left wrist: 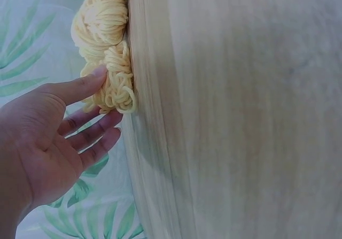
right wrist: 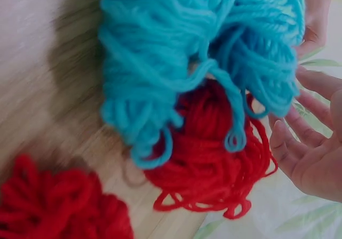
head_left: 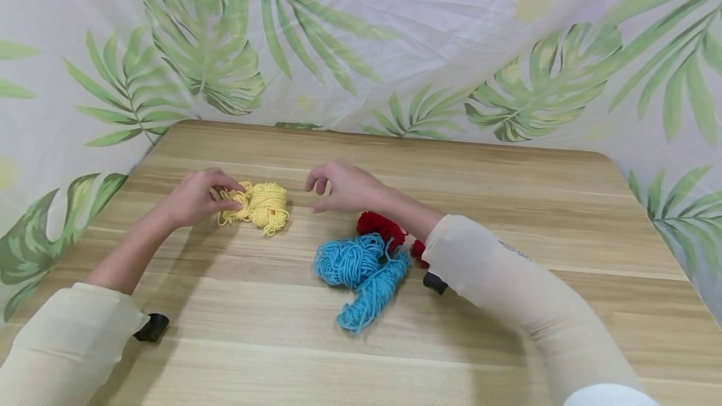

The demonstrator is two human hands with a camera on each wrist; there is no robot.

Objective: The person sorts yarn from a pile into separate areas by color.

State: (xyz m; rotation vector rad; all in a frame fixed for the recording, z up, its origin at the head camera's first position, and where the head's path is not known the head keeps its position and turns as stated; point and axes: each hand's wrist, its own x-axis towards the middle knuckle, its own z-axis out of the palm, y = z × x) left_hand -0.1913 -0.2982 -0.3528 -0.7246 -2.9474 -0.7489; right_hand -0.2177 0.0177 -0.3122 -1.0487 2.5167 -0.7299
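Observation:
On the left part of the table lies yellow yarn (head_left: 269, 205) in two bunched clumps. The left hand (head_left: 197, 198) pinches the left clump between thumb and fingers; in the left wrist view the thumb of that hand (left wrist: 53, 126) presses on the yarn (left wrist: 115, 81). To the right of the yellow yarn, the right hand (head_left: 346, 188) hovers with loosely bent fingers and holds nothing. Two blue yarn bundles (head_left: 350, 260) lie nearer the front, against red yarn (head_left: 380, 228). The right wrist view shows the right hand (right wrist: 315, 143) beside the blue yarn (right wrist: 155, 52) and red yarn (right wrist: 208, 169).
Another red bundle (head_left: 419, 252) is partly hidden by the right forearm. One black object (head_left: 152, 327) is at the left sleeve, another (head_left: 435, 282) under the right sleeve. A leaf-patterned cloth (head_left: 338, 36) hangs behind the wooden table (head_left: 254, 356).

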